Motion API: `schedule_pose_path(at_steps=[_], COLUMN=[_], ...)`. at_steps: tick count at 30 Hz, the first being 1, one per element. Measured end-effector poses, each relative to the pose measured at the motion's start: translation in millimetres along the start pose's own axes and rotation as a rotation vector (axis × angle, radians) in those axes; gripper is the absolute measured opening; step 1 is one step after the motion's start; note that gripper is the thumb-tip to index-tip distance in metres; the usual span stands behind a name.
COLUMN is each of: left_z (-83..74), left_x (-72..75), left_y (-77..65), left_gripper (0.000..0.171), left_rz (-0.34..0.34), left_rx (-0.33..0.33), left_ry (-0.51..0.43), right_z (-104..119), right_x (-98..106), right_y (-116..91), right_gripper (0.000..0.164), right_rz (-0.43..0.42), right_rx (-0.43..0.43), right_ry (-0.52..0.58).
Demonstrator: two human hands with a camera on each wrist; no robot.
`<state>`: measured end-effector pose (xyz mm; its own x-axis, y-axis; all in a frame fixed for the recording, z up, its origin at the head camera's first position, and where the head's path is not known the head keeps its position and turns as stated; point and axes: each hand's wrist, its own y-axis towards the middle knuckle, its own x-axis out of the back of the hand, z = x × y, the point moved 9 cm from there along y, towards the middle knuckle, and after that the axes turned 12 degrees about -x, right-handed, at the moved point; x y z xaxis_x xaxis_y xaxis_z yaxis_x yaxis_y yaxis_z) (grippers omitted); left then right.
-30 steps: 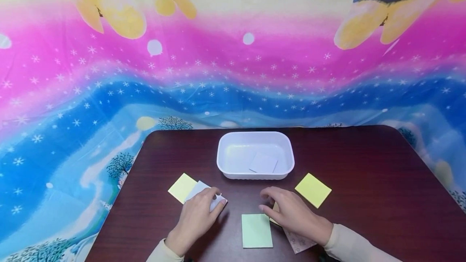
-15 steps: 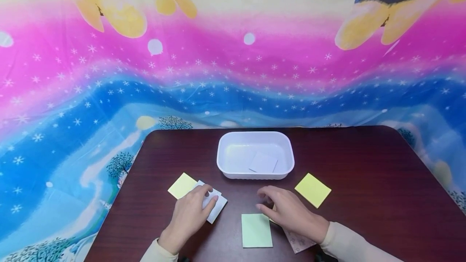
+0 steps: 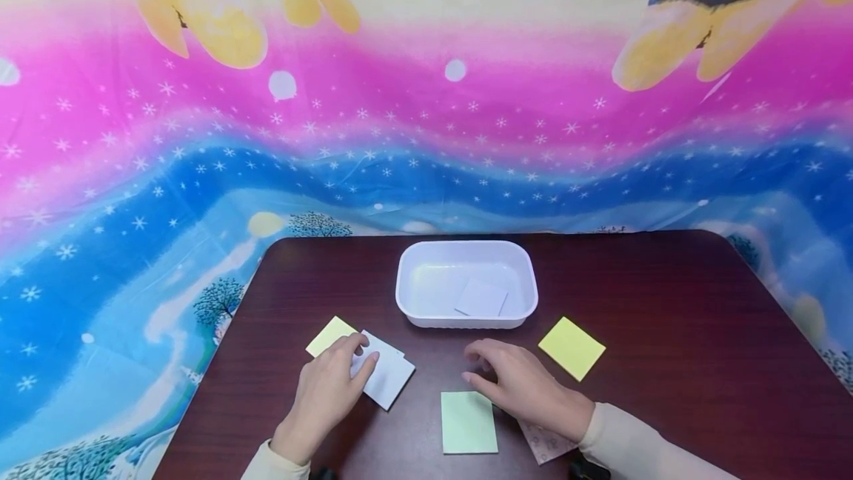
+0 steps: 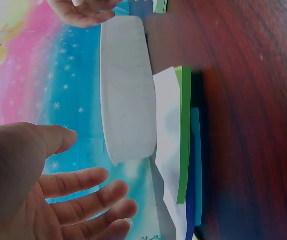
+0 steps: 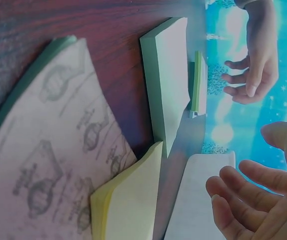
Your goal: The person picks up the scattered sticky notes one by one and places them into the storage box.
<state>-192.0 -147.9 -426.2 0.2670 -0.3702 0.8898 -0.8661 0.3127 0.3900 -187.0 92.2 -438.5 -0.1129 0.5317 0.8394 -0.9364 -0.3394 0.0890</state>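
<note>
My left hand [image 3: 326,387] hovers with loosely spread fingers beside and partly over a white sticky-note pad [image 3: 389,380] that lies on another white-topped pad. In the left wrist view this stack [image 4: 168,120] shows a green edge, with blue layers lower down; the hand holds nothing. A pale yellow pad [image 3: 331,335] pokes out behind it. My right hand [image 3: 526,387] is relaxed and holds nothing, above a yellow pad [image 5: 136,200] and a printed pinkish pad [image 3: 546,443]. Left of it lies a pale green pad [image 3: 469,423].
At the back of the dark table [image 3: 633,280] stands a white plastic basin [image 3: 413,311] with a white square pad [image 3: 483,298] inside. A bright yellow pad [image 3: 571,348] lies to the right. A printed cloth [image 3: 426,132] hangs behind the table.
My left hand has let go of the white pad, which now lies flat, and has drawn back to the lower left. My right hand has shifted slightly left.
</note>
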Motion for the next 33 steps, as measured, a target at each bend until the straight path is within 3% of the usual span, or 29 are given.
schedule_pose_path(at_steps=[19, 33], left_z=[28.3, 54.7], left_x=[15.6, 17.6], left_y=[-2.2, -7.3], left_gripper=[0.027, 0.034], left_rz=[-0.002, 0.074], left_rx=[0.075, 0.125], left_ry=[0.028, 0.021], right_z=[10.1, 15.3], right_x=[-5.7, -10.9], right_y=[2.9, 4.0], right_gripper=[0.031, 0.034], right_rz=[-0.004, 0.018], right_rx=[0.048, 0.074], right_ry=[-0.001, -0.009])
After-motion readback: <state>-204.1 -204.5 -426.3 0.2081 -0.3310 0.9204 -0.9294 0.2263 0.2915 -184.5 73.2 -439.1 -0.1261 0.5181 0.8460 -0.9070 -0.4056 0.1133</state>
